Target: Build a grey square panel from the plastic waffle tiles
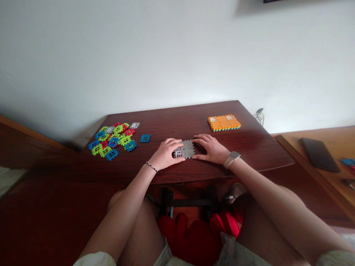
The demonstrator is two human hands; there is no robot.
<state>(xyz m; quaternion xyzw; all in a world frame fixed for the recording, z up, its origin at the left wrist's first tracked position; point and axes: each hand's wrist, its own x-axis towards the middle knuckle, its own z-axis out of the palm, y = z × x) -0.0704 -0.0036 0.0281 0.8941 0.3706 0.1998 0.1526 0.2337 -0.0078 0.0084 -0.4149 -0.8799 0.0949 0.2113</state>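
Observation:
On the table in front of me lies a grey panel of interlocking plastic tiles (189,149), with notched edges and white window inserts at its left part. My left hand (165,152) grips that left end, thumb along the near edge and fingers over the far edge, hiding some of it. At the panel's right edge, my right hand (212,148) has thumb and fingers apart, fingertips by the two right corners. Whether they touch it I cannot tell.
A pile of blue, green, red and grey window tiles (118,139) covers the table's left side, one blue tile (145,138) apart from it. An orange-topped stack of joined panels (224,122) sits at the back right of the dark wooden table (172,122).

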